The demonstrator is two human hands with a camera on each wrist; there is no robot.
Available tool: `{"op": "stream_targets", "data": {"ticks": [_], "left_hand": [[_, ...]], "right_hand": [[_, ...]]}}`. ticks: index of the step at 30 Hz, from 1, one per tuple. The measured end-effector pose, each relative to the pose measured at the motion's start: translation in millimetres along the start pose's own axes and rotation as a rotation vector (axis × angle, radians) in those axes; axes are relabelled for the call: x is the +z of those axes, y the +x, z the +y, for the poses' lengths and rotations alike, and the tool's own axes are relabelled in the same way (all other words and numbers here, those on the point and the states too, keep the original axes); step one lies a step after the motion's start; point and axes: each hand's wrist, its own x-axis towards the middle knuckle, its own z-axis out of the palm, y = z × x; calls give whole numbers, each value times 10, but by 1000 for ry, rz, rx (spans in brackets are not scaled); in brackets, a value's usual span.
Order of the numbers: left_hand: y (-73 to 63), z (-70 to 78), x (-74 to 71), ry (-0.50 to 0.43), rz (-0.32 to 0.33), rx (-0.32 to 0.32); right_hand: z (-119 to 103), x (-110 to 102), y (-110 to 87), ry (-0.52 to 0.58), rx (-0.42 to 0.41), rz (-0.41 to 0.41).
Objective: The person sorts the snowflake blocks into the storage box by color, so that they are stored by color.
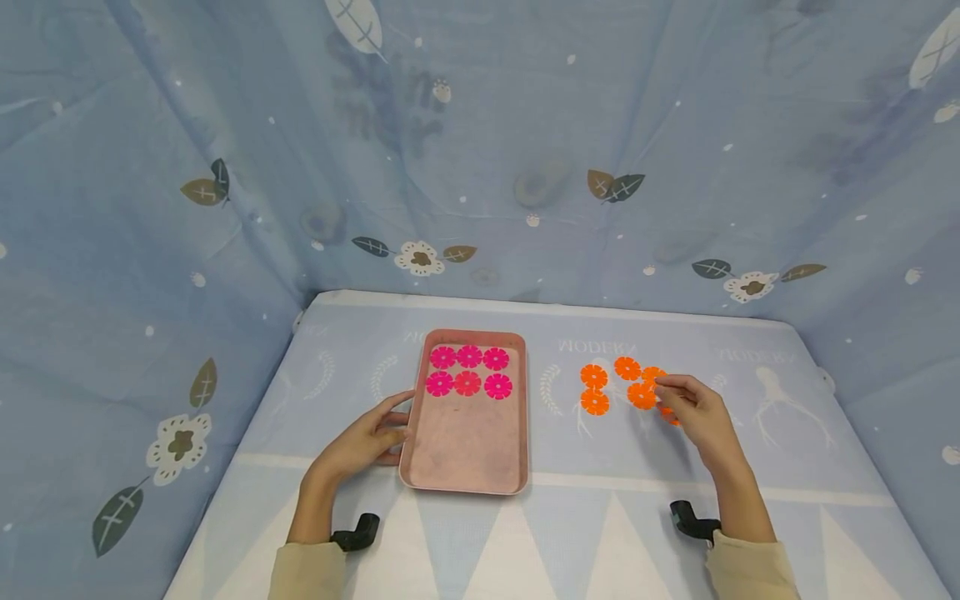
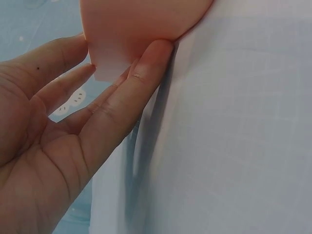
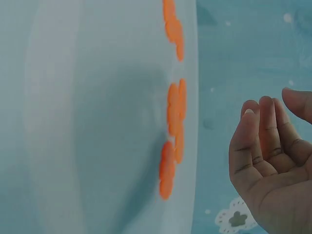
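Note:
A pink rectangular tray [image 1: 468, 446] lies on the table, with several magenta, flower-shaped slotted discs [image 1: 469, 357] in two rows at its far end. One disc [image 1: 467, 383] looks redder than the others. My left hand [image 1: 360, 437] touches the tray's left side; in the left wrist view its fingertips [image 2: 158, 53] rest against the tray wall. To the tray's right lie several orange slotted discs [image 1: 595, 402]. Just over the rightmost ones hovers my right hand [image 1: 697, 412], partly covering them. In the right wrist view its fingers are loosely bent with nothing between them.
A pale blue patterned cloth [image 1: 600, 517] covers the table. Blue patterned curtains [image 1: 480, 150] rise behind it and at both sides. Each wrist wears a black camera mount [image 1: 358, 532].

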Motion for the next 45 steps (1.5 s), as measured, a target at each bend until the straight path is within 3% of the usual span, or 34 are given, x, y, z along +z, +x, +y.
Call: {"op": "stream_targets", "data": {"ticks": [14, 24, 35, 45], "left_hand": [[-6, -6, -3, -11, -9, 10], [-5, -17, -14, -30, -14, 5], [-17, 25, 1, -29, -7, -1], [-4, 15, 2, -40, -17, 2]], "right_hand": [[358, -225, 69, -99, 69, 84], [548, -279, 179, -225, 108, -40], [486, -267, 216, -417, 79, -52], [485, -302, 225, -372, 151, -37]]}}
